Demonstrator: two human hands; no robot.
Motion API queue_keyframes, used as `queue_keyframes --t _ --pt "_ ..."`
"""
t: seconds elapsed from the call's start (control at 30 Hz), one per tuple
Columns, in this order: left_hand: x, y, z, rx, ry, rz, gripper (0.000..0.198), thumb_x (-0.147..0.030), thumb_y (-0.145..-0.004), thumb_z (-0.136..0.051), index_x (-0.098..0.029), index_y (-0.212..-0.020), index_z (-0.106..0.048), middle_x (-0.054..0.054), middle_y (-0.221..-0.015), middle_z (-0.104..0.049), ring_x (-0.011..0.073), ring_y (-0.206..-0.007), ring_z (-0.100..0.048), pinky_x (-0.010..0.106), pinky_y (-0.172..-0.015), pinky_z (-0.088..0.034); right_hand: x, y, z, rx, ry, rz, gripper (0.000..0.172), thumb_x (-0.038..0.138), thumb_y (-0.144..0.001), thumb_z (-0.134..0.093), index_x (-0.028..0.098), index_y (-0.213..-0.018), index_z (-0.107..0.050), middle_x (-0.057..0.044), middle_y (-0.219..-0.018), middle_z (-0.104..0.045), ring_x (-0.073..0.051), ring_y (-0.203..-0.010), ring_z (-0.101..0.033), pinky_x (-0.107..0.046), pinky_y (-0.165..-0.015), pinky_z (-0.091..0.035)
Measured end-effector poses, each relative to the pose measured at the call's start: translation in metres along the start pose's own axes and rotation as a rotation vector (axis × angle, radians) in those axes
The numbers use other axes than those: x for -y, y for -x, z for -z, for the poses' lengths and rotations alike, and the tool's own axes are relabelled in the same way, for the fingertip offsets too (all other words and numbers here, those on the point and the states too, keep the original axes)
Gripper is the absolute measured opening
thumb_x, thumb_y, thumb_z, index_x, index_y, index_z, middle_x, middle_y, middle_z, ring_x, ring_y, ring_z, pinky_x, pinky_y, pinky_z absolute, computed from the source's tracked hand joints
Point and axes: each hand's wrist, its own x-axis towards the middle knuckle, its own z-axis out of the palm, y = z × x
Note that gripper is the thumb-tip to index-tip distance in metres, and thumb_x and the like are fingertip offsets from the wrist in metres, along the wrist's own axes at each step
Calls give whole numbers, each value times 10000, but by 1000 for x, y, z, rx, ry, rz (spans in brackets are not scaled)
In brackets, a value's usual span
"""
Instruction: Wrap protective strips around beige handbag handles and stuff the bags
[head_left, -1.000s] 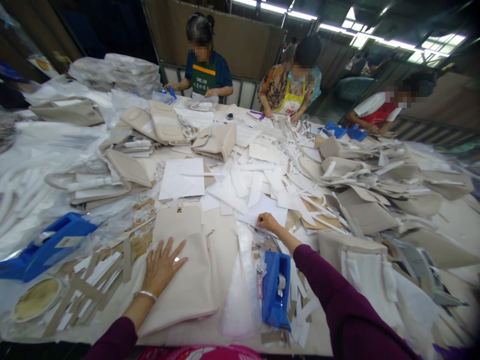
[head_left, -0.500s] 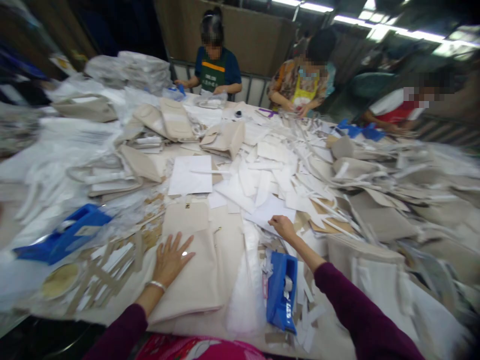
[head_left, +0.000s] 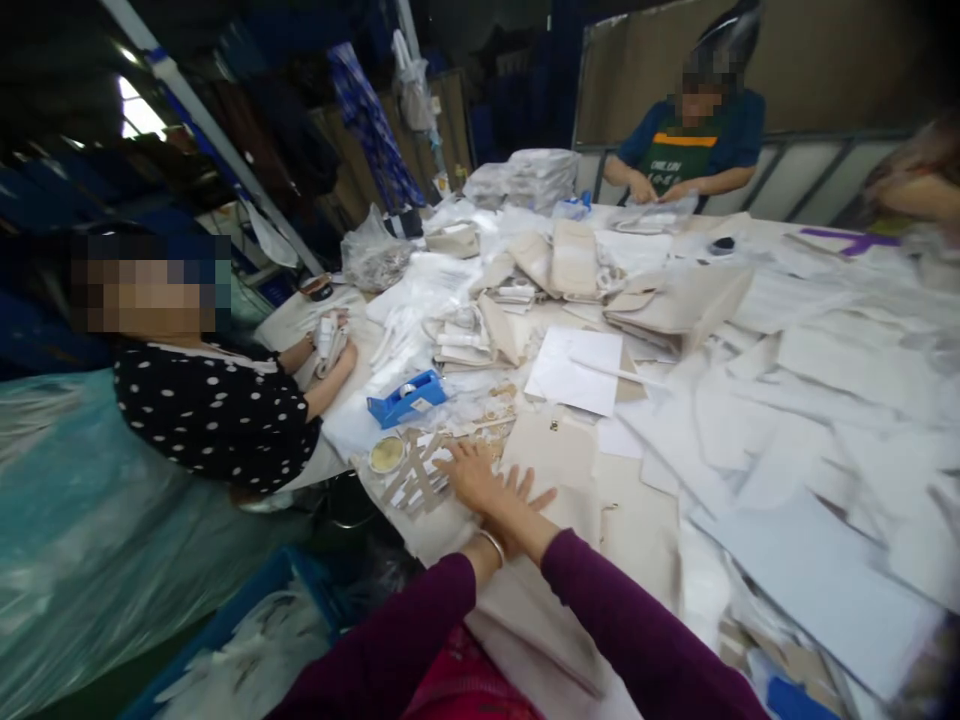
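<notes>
My left hand [head_left: 528, 490] lies flat with spread fingers on a beige bag [head_left: 551, 455], which has a small gold clasp near its top edge. Crossing over my left wrist, my right hand [head_left: 474, 482] reaches to a pile of grey and white strips [head_left: 420, 478]. Its fingers are stretched out at the pile's edge; I see nothing held in them, though their undersides are hidden. Beside the strips are a round tub of yellowish stuff [head_left: 388, 454] and a blue tape dispenser [head_left: 407, 399].
A white sheet [head_left: 576, 370] lies behind the bag. More beige bags [head_left: 576, 262] and white sheets cover the table. A co-worker in polka dots [head_left: 202, 410] sits at the left, another in a green apron [head_left: 682, 160] across. A blue crate [head_left: 247, 610] stands below.
The view has swung left. My right hand has moved from the white sheets on the right across my left arm to the strips. My left hand stays on the bag.
</notes>
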Motion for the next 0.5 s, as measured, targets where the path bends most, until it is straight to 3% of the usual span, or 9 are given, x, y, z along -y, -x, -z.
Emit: queue_keyframes --t 0.17,0.27,0.33,0.4,0.5 --pt "14 0 -21 72 81 -59 655 -621 -856 -379 -442 -1444 -152 82 -1571 -111 403 -1407 -145 636 -1056 -148 35 -87 -84 161 234 317 348 182 -892 -453 226 -1208 -593 -77 -1523 -277 -315 -1381 -226 -535 -1113 -103" --pt "10 -4 -23 70 115 -59 687 -681 -837 -313 -428 -1449 -134 116 -1567 -103 419 -1403 -145 661 -1036 -144 38 -115 -121 139 334 296 372 166 -905 -395 150 -1225 -584 -120 -1526 -259 -334 -1402 -174 -538 -1118 -85" --pt "4 -8 -19 84 135 -61 719 -714 -815 -300 -413 -1451 -152 130 -1566 -90 428 -1400 -145 670 -1032 -141 35 -123 -130 106 366 248 396 134 -879 -411 111 -1244 -563 -149 -1507 -291 -342 -1402 -173 -555 -1111 -85" --pt "2 -12 -12 97 167 -77 718 -710 -817 -304 -396 -1452 -184 140 -1564 -90 436 -1400 -134 670 -1038 -139 37 -125 -125 61 354 235 385 135 -867 -429 132 -1223 -574 -141 -1493 -325 -342 -1383 -224 -569 -1095 -123" --pt "4 -15 0 142 236 -72 701 -701 -812 -349 -396 -1436 -253 143 -1554 -145 453 -1395 -121 674 -1042 -143 50 -118 -101 -5 247 204 293 186 -877 -445 200 -1105 -628 -107 -1354 -516 -303 -1245 -431 -496 -1025 -297"
